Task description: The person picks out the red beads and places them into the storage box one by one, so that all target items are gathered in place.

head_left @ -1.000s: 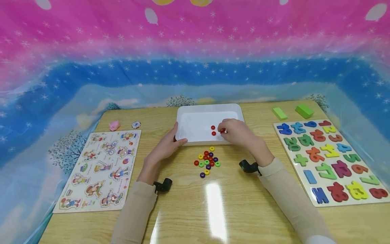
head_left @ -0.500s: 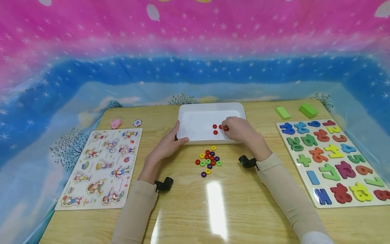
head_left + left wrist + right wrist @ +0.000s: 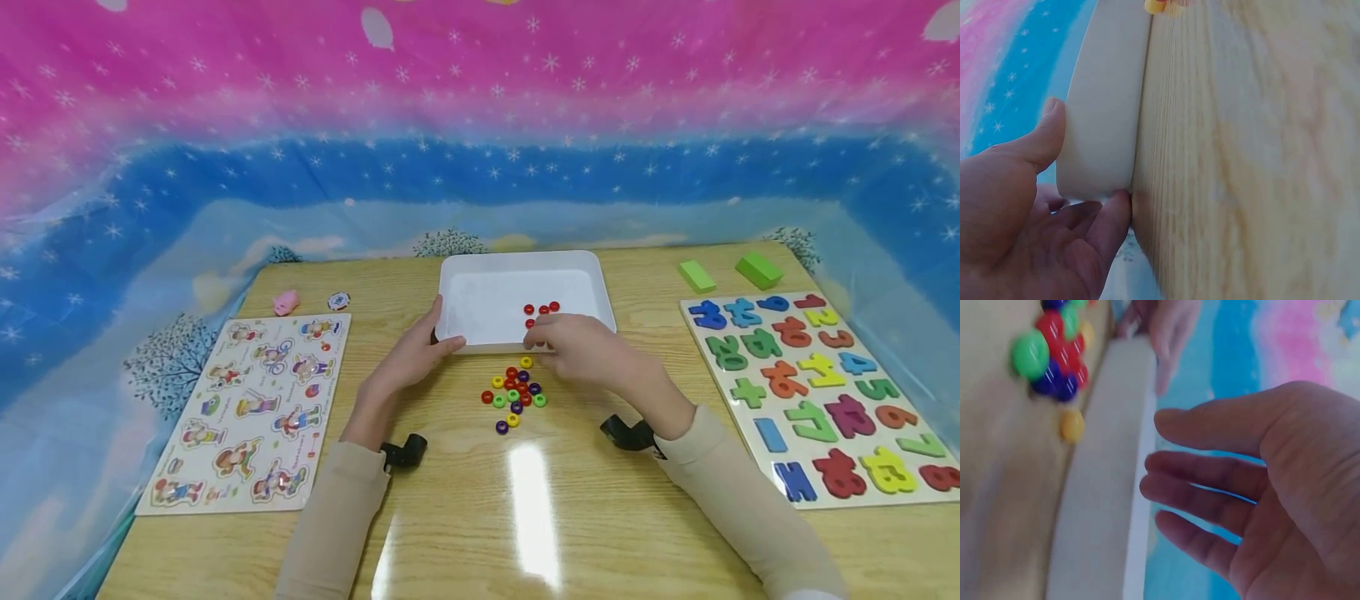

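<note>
A white tray (image 3: 480, 292) lies at the back middle of the table with several red ring-shaped beads (image 3: 543, 309) in its right half. My left hand (image 3: 405, 354) holds the tray's left front corner; in the left wrist view its thumb (image 3: 1054, 128) is at the rim and the fingers bend against the end wall. Above the tray's front edge hovers my right hand (image 3: 588, 350), its fingers loosely bent and apart with nothing between them in the right wrist view. In front of the tray lies a loose cluster of red, yellow, green and purple beads (image 3: 513, 395).
A picture puzzle board (image 3: 247, 408) lies at the left, with a pink pig figure (image 3: 286, 302) and a round chip (image 3: 339, 301) behind it. At the right are a number puzzle board (image 3: 817, 400) and two green blocks (image 3: 759, 271). Printed cloth (image 3: 480, 192) surrounds the table.
My right hand has let go of red beads inside the tray and come back toward its front edge. More red beads show there now. The left hand stays at the corner.
</note>
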A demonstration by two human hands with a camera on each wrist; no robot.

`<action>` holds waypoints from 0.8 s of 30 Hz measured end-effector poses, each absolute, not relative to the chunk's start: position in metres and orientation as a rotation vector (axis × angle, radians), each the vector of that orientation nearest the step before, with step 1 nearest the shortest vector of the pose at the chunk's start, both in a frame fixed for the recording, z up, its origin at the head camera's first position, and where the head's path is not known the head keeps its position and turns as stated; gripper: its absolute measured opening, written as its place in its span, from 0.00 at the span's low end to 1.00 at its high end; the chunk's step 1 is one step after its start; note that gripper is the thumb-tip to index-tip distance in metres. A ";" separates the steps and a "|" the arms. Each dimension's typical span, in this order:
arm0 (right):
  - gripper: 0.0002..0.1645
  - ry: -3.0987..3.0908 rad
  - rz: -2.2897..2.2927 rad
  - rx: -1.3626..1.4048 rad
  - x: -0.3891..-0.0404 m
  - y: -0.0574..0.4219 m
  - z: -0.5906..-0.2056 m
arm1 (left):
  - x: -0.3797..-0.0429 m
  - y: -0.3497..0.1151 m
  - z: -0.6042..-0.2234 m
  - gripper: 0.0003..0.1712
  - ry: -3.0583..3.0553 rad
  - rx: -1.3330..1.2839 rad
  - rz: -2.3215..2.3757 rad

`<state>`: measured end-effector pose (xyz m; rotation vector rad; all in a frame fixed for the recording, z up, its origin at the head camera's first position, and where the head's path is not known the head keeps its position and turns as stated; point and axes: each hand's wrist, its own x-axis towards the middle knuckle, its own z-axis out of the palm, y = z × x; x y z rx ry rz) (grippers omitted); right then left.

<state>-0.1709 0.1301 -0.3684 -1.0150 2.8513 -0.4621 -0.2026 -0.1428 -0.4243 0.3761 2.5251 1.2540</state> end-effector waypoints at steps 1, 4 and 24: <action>0.10 2.838 -0.450 -1.048 -0.167 0.128 -0.370 | -0.203 -0.143 -0.424 0.48 2.525 0.373 1.252; 0.09 2.786 -0.444 -1.112 -0.156 0.123 -0.376 | -0.203 -0.143 -0.425 0.48 2.529 0.364 1.248; 0.05 2.762 -0.340 -1.262 -0.139 0.110 -0.406 | -0.200 -0.141 -0.421 0.48 2.523 0.349 1.254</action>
